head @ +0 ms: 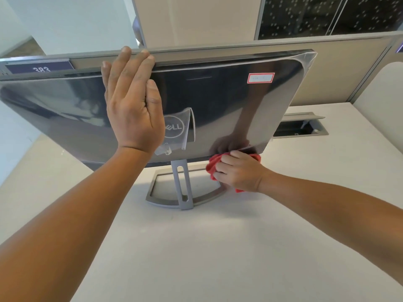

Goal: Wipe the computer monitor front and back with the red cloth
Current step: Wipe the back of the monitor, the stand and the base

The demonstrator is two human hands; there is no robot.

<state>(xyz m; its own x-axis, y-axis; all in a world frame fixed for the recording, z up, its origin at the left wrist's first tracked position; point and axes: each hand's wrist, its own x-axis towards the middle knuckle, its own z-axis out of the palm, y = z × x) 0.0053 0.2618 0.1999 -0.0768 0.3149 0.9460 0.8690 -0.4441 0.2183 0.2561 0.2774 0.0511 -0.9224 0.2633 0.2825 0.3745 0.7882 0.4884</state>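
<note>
**Cloth at the monitor's lower edge**

The right grip (237, 171), at centre right of the frame, is curled tight round the bunched red cloth (212, 165) and holds it against the lower edge of the monitor (229, 99), near that edge's right end. The hand and cloth are mirrored in the glossy panel just above. The left grip (133, 105) lies flat on the panel at upper centre, fingers straight, their tips reaching the top edge. The monitor's back, with its round logo (174, 127), faces the camera and leans toward it. A red-bordered sticker (260, 78) sits at its upper right. Its grey stand (182, 188) rests on the white bench (218, 247) in mid-frame. A cable slot (298, 127) opens in the bench at right, and a partition (327, 68) runs behind.
</note>
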